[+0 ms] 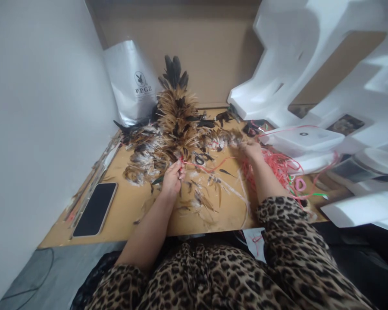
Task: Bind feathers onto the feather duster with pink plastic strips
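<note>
My left hand [173, 175] is closed in a pinch at the lower end of a feather duster [177, 112]. Brown and tan feathers fan out along the duster, with black ones at its far tip. Red plastic string [210, 171] is wound at the pinched end and trails right across the table. At the right end of a row of loose feathers [221, 140], my right hand [252, 150] has its fingers drawn together among the feather tips. Blur hides what those fingers hold. A tangle of red string [274, 165] lies beside and under the right wrist.
A phone [95, 209] lies at the table's left edge. A silver bag [131, 86] stands at the back left. White foam pieces [287, 56] and a white box [307, 140] crowd the right. Black rings [199, 160] and stray feathers [197, 200] are scattered mid-table.
</note>
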### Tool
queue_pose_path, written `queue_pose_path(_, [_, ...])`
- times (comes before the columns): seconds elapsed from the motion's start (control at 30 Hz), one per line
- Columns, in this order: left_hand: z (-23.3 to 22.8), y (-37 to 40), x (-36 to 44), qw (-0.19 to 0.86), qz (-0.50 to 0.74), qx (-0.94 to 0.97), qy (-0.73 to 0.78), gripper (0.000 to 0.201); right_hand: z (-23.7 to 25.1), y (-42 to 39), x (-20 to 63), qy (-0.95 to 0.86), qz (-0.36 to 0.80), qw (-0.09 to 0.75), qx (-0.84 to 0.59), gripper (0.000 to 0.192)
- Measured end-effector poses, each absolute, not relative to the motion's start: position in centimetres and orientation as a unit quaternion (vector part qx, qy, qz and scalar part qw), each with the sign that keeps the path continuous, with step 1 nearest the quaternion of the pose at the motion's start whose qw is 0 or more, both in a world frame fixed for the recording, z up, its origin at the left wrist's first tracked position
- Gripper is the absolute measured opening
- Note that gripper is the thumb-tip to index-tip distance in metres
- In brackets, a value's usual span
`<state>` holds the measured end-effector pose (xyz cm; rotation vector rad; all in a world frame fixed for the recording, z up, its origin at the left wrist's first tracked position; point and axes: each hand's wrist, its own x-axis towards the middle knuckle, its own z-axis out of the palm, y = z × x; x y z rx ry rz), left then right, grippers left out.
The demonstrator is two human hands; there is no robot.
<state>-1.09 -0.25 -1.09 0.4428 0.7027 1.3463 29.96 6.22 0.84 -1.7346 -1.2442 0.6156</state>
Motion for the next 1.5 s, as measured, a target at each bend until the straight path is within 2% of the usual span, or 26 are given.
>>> queue_pose_path(0.07, [-1.2,-0.3,-1.0,0.704,0.603,0.197,0.318,0.023,1.3,5.1,29.1,-0.412,0.363,0.548,-0.631,0.022])
queue_pose_path(0.13, [-1.1,-0.3,-0.9,0.704,0.602,0.196,0.322,0.023,1.9,4.2,27.7,-0.357,0.47,0.603,-0.536,0.024])
queue_pose_path(0.23, [-1.0,-0.4,-0.7,0.7,0.604,0.194,0.326,0.023,2.8,3.0,25.2,-0.337,0.578,0.611,-0.423,0.03])
queue_pose_path(0.4, [-0.9,-0.5,-0.7,0.683,0.617,0.201,0.335,0.026,4.0,1.7,20.8,-0.341,0.646,0.577,-0.366,0.029])
queue_pose_path(0.53, [-0.9,-0.5,-0.7,0.672,0.621,0.205,0.346,0.026,4.7,0.9,17.6,-0.396,0.63,0.537,-0.397,0.035])
queue_pose_path(0.67, [-1.0,-0.5,-0.6,0.662,0.627,0.213,0.352,0.025,5.2,0.1,15.4,-0.505,0.493,0.535,-0.465,0.038])
queue_pose_path(0.73, [-1.1,-0.5,-0.5,0.653,0.633,0.218,0.354,0.025,5.1,-0.2,14.6,-0.554,0.464,0.509,-0.468,0.041])
queue_pose_path(0.87, [-1.1,-0.5,-0.4,0.638,0.634,0.228,0.373,0.023,4.6,-0.5,13.2,-0.597,0.517,0.452,-0.414,0.038])
queue_pose_path(1.03, [-1.4,-0.4,-0.2,0.616,0.64,0.256,0.381,0.022,3.5,-0.3,12.1,-0.567,0.522,0.486,-0.411,0.037])
queue_pose_path(1.3, [-2.3,-0.7,0.1,0.56,0.63,0.348,0.411,0.034,2.0,1.0,12.5,-0.571,0.487,0.507,-0.424,0.034])
queue_pose_path(1.5, [-1.9,-1.1,0.4,0.556,0.624,0.374,0.401,0.028,1.4,1.1,12.4,-0.549,0.484,0.513,-0.449,0.032])
